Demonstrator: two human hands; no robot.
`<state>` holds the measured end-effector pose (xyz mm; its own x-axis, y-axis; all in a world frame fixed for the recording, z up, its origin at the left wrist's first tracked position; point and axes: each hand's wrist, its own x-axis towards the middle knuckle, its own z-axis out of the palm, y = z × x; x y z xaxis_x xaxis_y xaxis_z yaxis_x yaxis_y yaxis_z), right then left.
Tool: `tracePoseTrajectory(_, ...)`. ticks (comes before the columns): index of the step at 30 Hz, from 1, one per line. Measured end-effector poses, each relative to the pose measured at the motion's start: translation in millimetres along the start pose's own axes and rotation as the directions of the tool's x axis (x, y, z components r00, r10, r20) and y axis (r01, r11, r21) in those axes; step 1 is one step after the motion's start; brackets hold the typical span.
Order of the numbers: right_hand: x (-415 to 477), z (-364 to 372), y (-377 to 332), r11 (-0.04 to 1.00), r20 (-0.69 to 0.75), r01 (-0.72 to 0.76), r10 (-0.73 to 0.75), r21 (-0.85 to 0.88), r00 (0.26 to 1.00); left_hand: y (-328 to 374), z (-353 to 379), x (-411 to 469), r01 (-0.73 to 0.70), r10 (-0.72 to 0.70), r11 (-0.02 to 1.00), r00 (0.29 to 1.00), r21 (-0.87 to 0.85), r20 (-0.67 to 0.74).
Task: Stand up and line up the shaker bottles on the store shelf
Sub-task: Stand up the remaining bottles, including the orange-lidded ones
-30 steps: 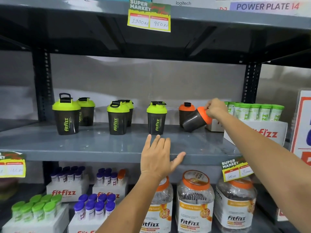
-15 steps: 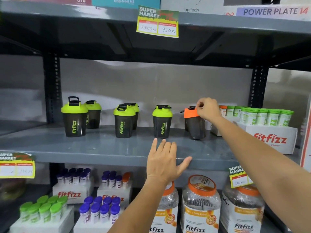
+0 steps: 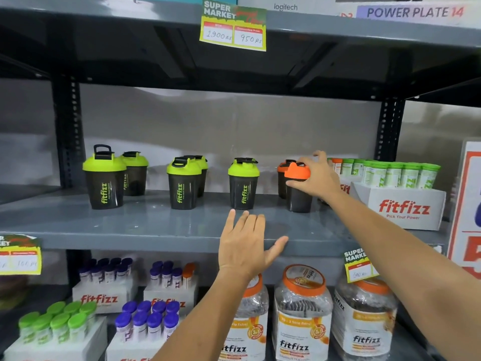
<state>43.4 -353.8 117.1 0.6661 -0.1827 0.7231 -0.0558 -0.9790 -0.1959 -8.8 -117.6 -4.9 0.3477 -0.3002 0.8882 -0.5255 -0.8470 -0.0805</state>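
While the right hand (image 3: 318, 178) grips an orange-lidded shaker bottle (image 3: 298, 188) by its lid and upper body, the bottle stands upright on the grey shelf (image 3: 145, 225), toward the right side of the row. Just behind it and slightly to its left stands a second orange-lidded bottle (image 3: 281, 178), mostly hidden. The left hand (image 3: 247, 246) is released, fingers spread and flat, resting at the front edge of the shelf and holding nothing.

To the left along the same shelf stand five green-lidded bottles, all upright: a single one (image 3: 243, 183) near the middle, a pair (image 3: 183, 186) with one behind the other, and another pair at the far left, where the front bottle (image 3: 104, 181) has its carry loop raised and the rear bottle (image 3: 134, 173) sits just behind it. To the right of the orange bottles, a white box (image 3: 406, 207) holds green-capped tubes (image 3: 395, 174).

A yellow price tag (image 3: 233, 27) hangs from the shelf above. On the shelf below are clear jars (image 3: 303, 316) with orange lids, and boxes of purple-capped tubes (image 3: 148, 319) and more green-capped tubes (image 3: 54, 324).
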Motion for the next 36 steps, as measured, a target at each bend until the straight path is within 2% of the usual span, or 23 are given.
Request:
tracePoseTrajectory(5, -2.6, 4.7, -2.8, 0.993, -0.019, -0.077, 0.076, -0.088, 0.997, 0.0, -1.3, 0.0, 0.001, -0.001, 1.000, 1.000, -0.001, 0.008)
tracePoseTrajectory(7, 0.4, 6.9, -4.5, 0.995, 0.007, -0.093, 0.093, -0.034, 0.996, 0.2, -1.7, 0.3, 0.002, -0.002, 1.000, 1.000, -0.001, 0.015)
tracePoseTrajectory(12, 6.6, 7.5, -3.2, 0.937, 0.121, -0.235, 0.210, 0.258, 0.970, -0.1, -1.0, -0.6, -0.002, 0.002, 1.000, 1.000, 0.001, 0.006)
tracePoseTrajectory(15, 1.8, 8.8, -0.8, 0.925, 0.059, -0.283, 0.277, 0.252, 0.959, 0.0, 0.2, -0.4, -0.004, 0.004, 1.000, 1.000, 0.005, -0.011)
tracePoseTrajectory(18, -1.4, 14.3, 0.8, 0.913, 0.078, -0.297, 0.287, 0.280, 0.955, -0.2, 1.5, -0.7, -0.009, 0.009, 1.000, 1.000, 0.005, -0.025)
tracePoseTrajectory(23, 5.5, 14.5, -1.7, 0.776, 0.207, -0.381, 0.320, 0.502, 0.925, -0.2, 1.9, -0.9, -0.011, 0.010, 1.000, 0.999, -0.002, -0.041)
tracePoseTrajectory(26, 3.7, 18.1, -1.8, 0.772, 0.243, -0.388, 0.305, 0.503, 0.921, -0.4, 2.0, -0.8, -0.008, 0.008, 1.000, 0.999, 0.000, -0.042)
tracePoseTrajectory(28, -0.9, 25.3, -0.4, 0.763, 0.220, -0.410, 0.346, 0.500, 0.912, -0.4, 2.0, -0.7, -0.008, 0.008, 1.000, 0.999, 0.001, -0.037)
tracePoseTrajectory(33, -2.3, 31.3, 3.4, 0.677, 0.221, -0.480, 0.436, 0.558, 0.872, -0.1, 3.7, -0.8, -0.022, 0.021, 1.000, 0.999, -0.013, -0.033)
tracePoseTrajectory(36, -3.9, 27.2, 5.8, 0.696, 0.250, -0.479, 0.411, 0.535, 0.877, -0.1, 2.8, -0.5, -0.012, 0.011, 1.000, 1.000, -0.025, -0.029)
